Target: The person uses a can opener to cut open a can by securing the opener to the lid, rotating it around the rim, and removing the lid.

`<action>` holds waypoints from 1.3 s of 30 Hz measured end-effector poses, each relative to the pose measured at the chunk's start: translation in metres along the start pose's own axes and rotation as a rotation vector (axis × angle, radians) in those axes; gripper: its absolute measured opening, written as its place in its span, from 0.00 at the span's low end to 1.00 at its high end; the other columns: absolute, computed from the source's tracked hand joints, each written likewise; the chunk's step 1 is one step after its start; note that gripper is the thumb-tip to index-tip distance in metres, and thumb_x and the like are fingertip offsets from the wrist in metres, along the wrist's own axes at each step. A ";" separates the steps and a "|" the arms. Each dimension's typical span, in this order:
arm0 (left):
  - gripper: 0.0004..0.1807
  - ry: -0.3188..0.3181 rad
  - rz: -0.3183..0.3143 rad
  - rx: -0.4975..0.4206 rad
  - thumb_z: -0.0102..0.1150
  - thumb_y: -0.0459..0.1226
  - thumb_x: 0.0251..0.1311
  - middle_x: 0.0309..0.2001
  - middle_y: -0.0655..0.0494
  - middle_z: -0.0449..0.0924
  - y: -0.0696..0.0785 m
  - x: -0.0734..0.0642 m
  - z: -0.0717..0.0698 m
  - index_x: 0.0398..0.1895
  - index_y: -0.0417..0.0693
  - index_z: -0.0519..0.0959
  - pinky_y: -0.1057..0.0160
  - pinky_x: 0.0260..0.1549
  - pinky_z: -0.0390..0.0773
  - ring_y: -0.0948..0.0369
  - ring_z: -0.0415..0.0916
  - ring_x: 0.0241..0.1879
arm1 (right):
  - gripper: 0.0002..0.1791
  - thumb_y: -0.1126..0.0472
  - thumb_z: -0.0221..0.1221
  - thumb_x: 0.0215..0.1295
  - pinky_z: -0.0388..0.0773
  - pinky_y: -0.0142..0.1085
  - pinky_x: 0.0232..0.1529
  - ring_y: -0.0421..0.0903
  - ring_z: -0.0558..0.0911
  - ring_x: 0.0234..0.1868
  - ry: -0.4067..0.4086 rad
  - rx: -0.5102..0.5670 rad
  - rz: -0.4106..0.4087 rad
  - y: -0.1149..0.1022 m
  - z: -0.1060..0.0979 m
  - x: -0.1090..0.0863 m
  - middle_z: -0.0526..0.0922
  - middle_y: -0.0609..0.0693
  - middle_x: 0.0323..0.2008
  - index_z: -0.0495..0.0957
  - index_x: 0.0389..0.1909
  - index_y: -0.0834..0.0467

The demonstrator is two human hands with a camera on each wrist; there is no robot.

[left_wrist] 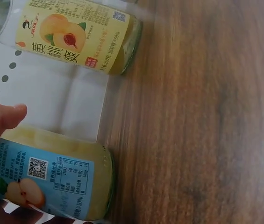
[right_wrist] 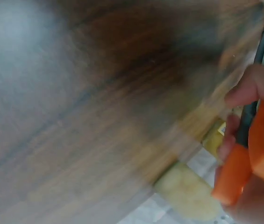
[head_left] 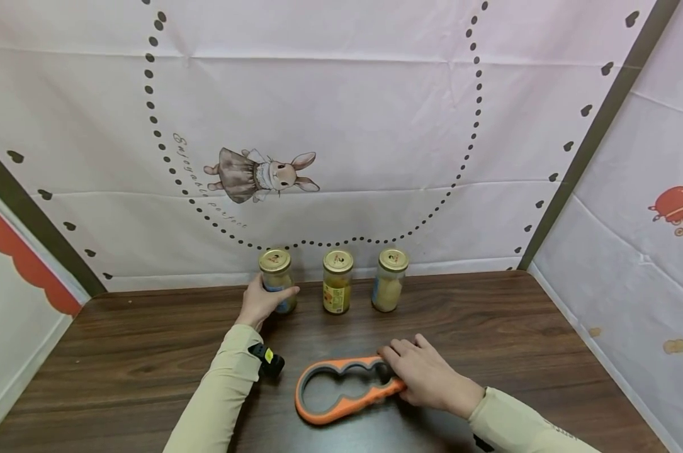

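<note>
My left hand [head_left: 264,301] is around the leftmost jar [head_left: 276,262], which stands upright with a gold lid. In the left wrist view this jar's blue label [left_wrist: 43,179] shows an apple or pear; my thumb [left_wrist: 3,119] lies along one side and the fingers are partly hidden beyond the other. My right hand [head_left: 426,374] grips the handle end of an orange and grey jar opener [head_left: 324,415], whose scalloped loop points left over the table. In the right wrist view the orange handles [right_wrist: 237,179] pass between thumb and fingers.
A middle jar [head_left: 337,283] with a yellow peach label and a right jar [head_left: 389,283] with pale contents stand in a row near the back edge of the wooden table [head_left: 148,371]. Behind them hangs a pale printed cloth [head_left: 364,138].
</note>
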State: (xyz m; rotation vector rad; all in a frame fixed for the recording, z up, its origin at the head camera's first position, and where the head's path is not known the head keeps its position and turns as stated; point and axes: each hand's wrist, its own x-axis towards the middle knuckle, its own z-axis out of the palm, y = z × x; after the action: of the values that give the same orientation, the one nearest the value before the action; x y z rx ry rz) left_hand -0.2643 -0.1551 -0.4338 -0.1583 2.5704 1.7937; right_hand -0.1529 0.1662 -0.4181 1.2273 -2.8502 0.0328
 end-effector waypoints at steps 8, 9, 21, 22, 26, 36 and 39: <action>0.43 -0.015 -0.008 0.003 0.70 0.40 0.54 0.62 0.35 0.64 0.002 -0.008 -0.002 0.70 0.38 0.57 0.42 0.58 0.65 0.40 0.62 0.62 | 0.26 0.59 0.75 0.36 0.59 0.37 0.35 0.43 0.72 0.31 0.185 -0.019 0.046 0.003 0.008 -0.004 0.73 0.44 0.31 0.75 0.39 0.55; 0.43 -0.018 -0.007 0.008 0.70 0.40 0.54 0.62 0.35 0.64 0.002 -0.010 -0.002 0.69 0.37 0.58 0.41 0.58 0.65 0.40 0.63 0.62 | 0.26 0.59 0.75 0.36 0.59 0.37 0.36 0.43 0.72 0.32 0.196 -0.025 0.048 0.003 0.008 -0.004 0.73 0.44 0.32 0.75 0.39 0.55; 0.40 -0.054 -0.025 -0.015 0.70 0.40 0.54 0.61 0.35 0.66 0.004 -0.022 -0.003 0.67 0.37 0.61 0.42 0.58 0.65 0.41 0.64 0.61 | 0.30 0.62 0.76 0.34 0.60 0.40 0.38 0.43 0.71 0.34 0.263 0.057 0.111 0.017 -0.003 -0.007 0.72 0.45 0.34 0.75 0.43 0.57; 0.40 -0.056 -0.026 -0.023 0.70 0.40 0.54 0.61 0.36 0.66 0.003 -0.023 -0.003 0.67 0.37 0.62 0.42 0.58 0.65 0.41 0.64 0.61 | 0.30 0.62 0.76 0.34 0.60 0.41 0.38 0.43 0.70 0.34 0.273 0.067 0.117 0.018 -0.005 -0.007 0.72 0.45 0.34 0.75 0.43 0.58; 0.39 -0.054 -0.019 -0.043 0.71 0.39 0.53 0.61 0.36 0.67 0.002 -0.028 -0.002 0.65 0.36 0.63 0.43 0.58 0.65 0.42 0.65 0.60 | 0.31 0.65 0.75 0.35 0.61 0.41 0.39 0.43 0.70 0.34 0.328 0.110 0.140 0.024 -0.014 -0.006 0.73 0.45 0.35 0.75 0.46 0.60; 0.38 -0.083 0.007 -0.038 0.71 0.39 0.53 0.59 0.36 0.68 0.000 -0.043 0.004 0.64 0.37 0.64 0.42 0.57 0.66 0.42 0.66 0.59 | 0.32 0.68 0.75 0.36 0.60 0.43 0.40 0.43 0.70 0.33 0.432 0.171 0.164 0.035 -0.040 -0.001 0.75 0.46 0.35 0.76 0.48 0.61; 0.38 -0.087 -0.001 -0.040 0.71 0.39 0.54 0.59 0.36 0.68 0.000 -0.047 0.006 0.65 0.37 0.64 0.41 0.56 0.67 0.42 0.66 0.59 | 0.32 0.69 0.75 0.36 0.60 0.43 0.40 0.43 0.70 0.34 0.444 0.178 0.158 0.036 -0.047 0.002 0.75 0.46 0.35 0.75 0.48 0.61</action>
State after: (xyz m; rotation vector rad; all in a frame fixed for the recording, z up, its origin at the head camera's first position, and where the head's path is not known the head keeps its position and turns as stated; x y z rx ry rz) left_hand -0.2178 -0.1456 -0.4326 -0.0800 2.4765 1.8098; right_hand -0.1789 0.1914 -0.3710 0.8748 -2.5790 0.5059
